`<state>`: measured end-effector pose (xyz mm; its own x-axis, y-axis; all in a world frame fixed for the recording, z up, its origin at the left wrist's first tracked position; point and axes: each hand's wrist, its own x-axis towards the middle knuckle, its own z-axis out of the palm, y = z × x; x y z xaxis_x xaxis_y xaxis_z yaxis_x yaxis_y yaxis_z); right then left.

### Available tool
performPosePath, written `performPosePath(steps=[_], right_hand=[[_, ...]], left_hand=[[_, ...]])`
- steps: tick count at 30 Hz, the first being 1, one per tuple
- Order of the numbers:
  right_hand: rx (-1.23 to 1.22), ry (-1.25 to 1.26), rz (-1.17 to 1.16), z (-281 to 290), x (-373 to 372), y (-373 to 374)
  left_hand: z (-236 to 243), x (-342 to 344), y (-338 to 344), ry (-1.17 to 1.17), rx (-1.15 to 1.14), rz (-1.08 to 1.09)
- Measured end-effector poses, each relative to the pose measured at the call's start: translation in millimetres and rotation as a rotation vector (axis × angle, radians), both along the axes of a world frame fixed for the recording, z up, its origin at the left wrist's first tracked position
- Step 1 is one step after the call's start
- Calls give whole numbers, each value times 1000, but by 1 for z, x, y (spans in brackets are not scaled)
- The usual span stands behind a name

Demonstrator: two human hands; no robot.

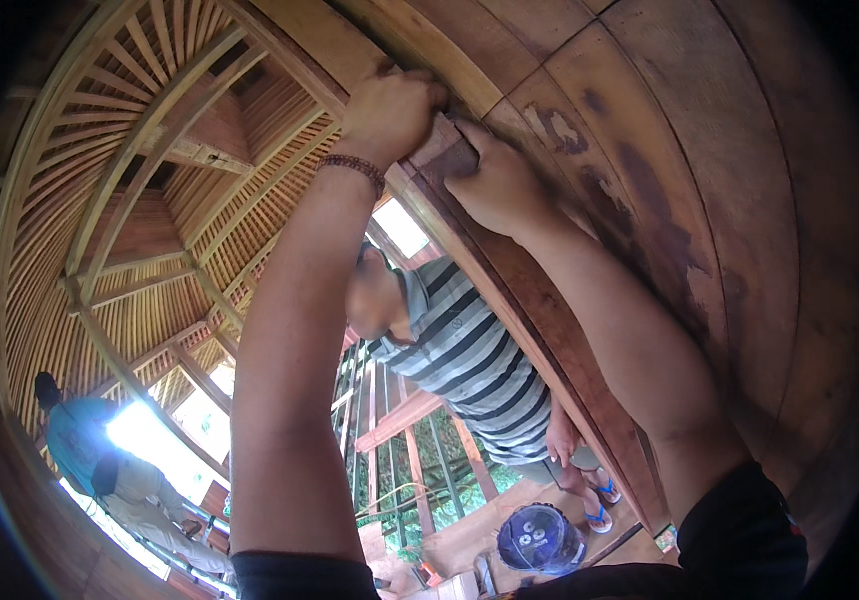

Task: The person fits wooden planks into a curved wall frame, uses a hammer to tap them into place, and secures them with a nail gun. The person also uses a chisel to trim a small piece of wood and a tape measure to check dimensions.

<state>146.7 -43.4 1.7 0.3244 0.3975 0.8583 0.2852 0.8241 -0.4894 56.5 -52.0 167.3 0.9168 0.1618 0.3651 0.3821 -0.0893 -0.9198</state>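
Note:
Both my arms reach up along a long reddish-brown wooden beam (549,375) that runs beside a plank wall. My left hand (391,112), with a beaded bracelet at its wrist, is closed over the wood near the beam's upper end; its fingertips are partly hidden. Right beside it, my right hand (501,185) grips a short reddish wooden block (443,152) at the beam, thumb on one side and forefinger on the other. The two hands are close together, with the block showing between them.
The plank wall (669,150) has dark stains and patches. Beyond the beam stands a person in a striped shirt (474,350), near a dark blue bucket (539,540) on the floor. Another person in a teal shirt (74,435) is at the left, under the slatted wooden roof (59,230).

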Motion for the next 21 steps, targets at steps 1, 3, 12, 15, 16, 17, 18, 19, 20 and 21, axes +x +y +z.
performPosePath(steps=[1,3,12,15,16,17,18,19,20,21], right_hand=[[-20,-13,1,1,0,-1],[-55,-20,50,1,-3,-3],[-21,0,115,0,-11,-21],[-23,19,149,1,-13,-22],[-7,33,140,1,-13,-23],[-6,37,132,1,-14,-22],[-4,41,125,0,-15,-24],[-20,36,117,0,-15,-25],[-27,32,111,-1,-15,-28],[-33,27,106,-2,-15,-29]], left_hand=[[0,-2,-4,-10,-16,13],[2,-5,-10,1,-34,26],[8,-11,-31,-32,-36,83],[9,-12,-35,-25,-63,88],[9,-10,-38,-17,-72,87],[9,-11,-38,-14,-76,87],[8,-10,-41,-11,-80,89],[7,-10,-41,0,-77,96],[6,-10,-44,-9,-77,108],[5,-9,-44,-12,-71,124]])
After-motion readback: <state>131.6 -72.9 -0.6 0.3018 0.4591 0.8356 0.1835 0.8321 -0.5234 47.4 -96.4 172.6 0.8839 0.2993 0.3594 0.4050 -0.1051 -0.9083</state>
